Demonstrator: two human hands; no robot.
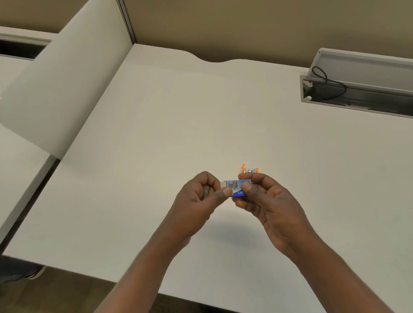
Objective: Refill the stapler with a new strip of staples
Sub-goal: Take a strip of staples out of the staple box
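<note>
From here I see both forearms come in over the near edge of the bench (150,135); the hands meet above its middle, nearer the near edge than the far one. My left hand (194,201) has its fingers (224,191) curled, thumb and forefinger pinching the left end of the small blue staple box (237,189), where a pale inner tray (223,184) shows slightly out of the sleeve; something small and grey (206,193) sits inside the curled fingers, and I cannot tell what it is. My right hand (269,200) pinches the right part of the same box, thumb on its printed face, the other fingers curled behind and under it; the box is held off the bench. Just beyond the right hand's fingertips the orange stapler (250,170) lies on the bench, partly hidden by them. A white divider panel (61,93) stands along the left edge; at the far right edge an open cable tray (367,91) holds a black cable (327,84).
</note>
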